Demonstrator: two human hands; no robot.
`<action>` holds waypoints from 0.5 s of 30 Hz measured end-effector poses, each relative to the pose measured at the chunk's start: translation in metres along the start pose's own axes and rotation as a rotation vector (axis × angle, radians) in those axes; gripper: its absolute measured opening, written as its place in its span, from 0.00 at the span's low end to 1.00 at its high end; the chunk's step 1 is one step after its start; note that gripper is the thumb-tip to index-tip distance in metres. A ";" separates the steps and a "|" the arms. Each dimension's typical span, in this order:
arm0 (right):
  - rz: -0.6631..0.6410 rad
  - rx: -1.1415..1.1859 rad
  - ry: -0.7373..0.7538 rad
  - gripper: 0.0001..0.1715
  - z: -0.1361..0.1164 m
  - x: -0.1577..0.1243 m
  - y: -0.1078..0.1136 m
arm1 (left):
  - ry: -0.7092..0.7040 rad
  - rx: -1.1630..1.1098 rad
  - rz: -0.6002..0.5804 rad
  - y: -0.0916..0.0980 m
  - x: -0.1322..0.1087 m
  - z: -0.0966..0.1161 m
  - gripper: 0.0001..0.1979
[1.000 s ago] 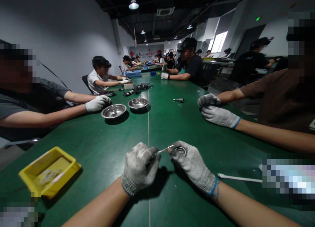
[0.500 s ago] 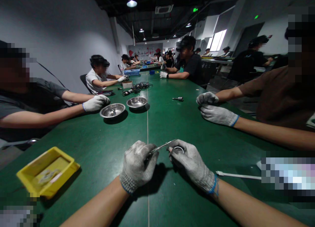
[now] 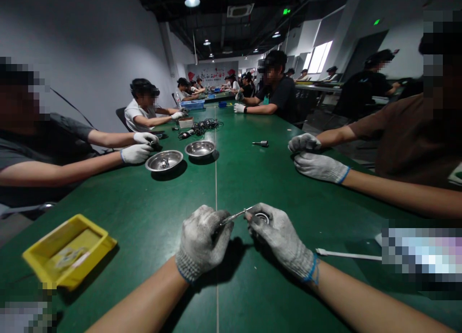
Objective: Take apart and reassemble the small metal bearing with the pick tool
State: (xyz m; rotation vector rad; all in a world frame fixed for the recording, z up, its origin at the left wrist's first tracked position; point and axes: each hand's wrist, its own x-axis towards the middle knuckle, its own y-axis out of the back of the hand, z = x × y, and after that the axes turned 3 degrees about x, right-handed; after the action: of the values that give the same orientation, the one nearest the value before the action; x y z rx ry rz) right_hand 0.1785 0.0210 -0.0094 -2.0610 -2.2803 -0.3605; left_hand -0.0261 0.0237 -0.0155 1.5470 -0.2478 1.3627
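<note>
Left hand [image 3: 204, 242] gripped a slim metal tool [image 3: 235, 216], exact type unclear, slanting up to the right hand [image 3: 279, 237]; couldn't tell if the tip touched. Right hand was curled around a ring-shaped metal part [image 3: 265, 215], both held over the green surface [image 3: 249, 184]. Yellow bin [image 3: 90, 267] with pale pieces sat left; white cable [image 3: 350, 254] right. Farther out: two steel bowls [image 3: 154, 166], nearer one holding small metal parts [image 3: 165, 163].
</note>
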 end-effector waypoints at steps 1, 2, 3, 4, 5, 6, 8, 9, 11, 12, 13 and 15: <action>0.001 -0.002 -0.001 0.22 0.000 0.000 0.000 | -0.001 -0.001 0.000 0.000 0.000 0.000 0.04; -0.002 -0.001 -0.001 0.21 0.000 -0.001 0.000 | 0.000 -0.003 0.000 0.000 0.000 0.000 0.04; -0.008 0.000 0.000 0.20 0.000 -0.001 0.001 | 0.001 -0.004 0.000 0.000 0.000 0.000 0.04; -0.016 0.002 0.000 0.18 0.000 -0.002 0.001 | 0.001 -0.006 0.001 0.000 0.000 0.000 0.04; -0.021 0.005 0.000 0.18 0.000 -0.002 0.001 | -0.001 -0.008 0.002 0.000 0.000 0.000 0.04; -0.023 0.007 0.001 0.17 0.001 -0.002 0.001 | -0.003 -0.010 0.001 0.000 0.000 0.000 0.04; -0.018 0.013 0.009 0.19 0.002 -0.002 0.001 | -0.005 -0.011 -0.002 0.000 0.001 0.000 0.04; -0.012 0.015 0.013 0.20 0.003 -0.001 0.001 | -0.005 -0.010 -0.004 0.000 0.001 0.000 0.04; -0.001 0.020 0.021 0.21 0.004 0.000 0.001 | 0.000 -0.007 -0.006 0.001 0.000 0.001 0.04; -0.001 0.023 0.025 0.20 0.005 0.000 0.001 | 0.002 -0.006 -0.005 0.001 0.000 0.001 0.04; -0.002 0.028 0.029 0.20 0.006 0.001 0.001 | 0.005 -0.006 -0.005 0.001 0.000 0.001 0.04; -0.009 0.038 0.039 0.19 0.007 0.001 0.002 | 0.007 -0.006 -0.007 0.001 0.000 0.001 0.04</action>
State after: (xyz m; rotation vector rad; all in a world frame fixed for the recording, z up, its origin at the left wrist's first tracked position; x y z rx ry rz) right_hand 0.1809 0.0233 -0.0162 -2.0082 -2.2576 -0.3511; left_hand -0.0264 0.0228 -0.0148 1.5367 -0.2417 1.3600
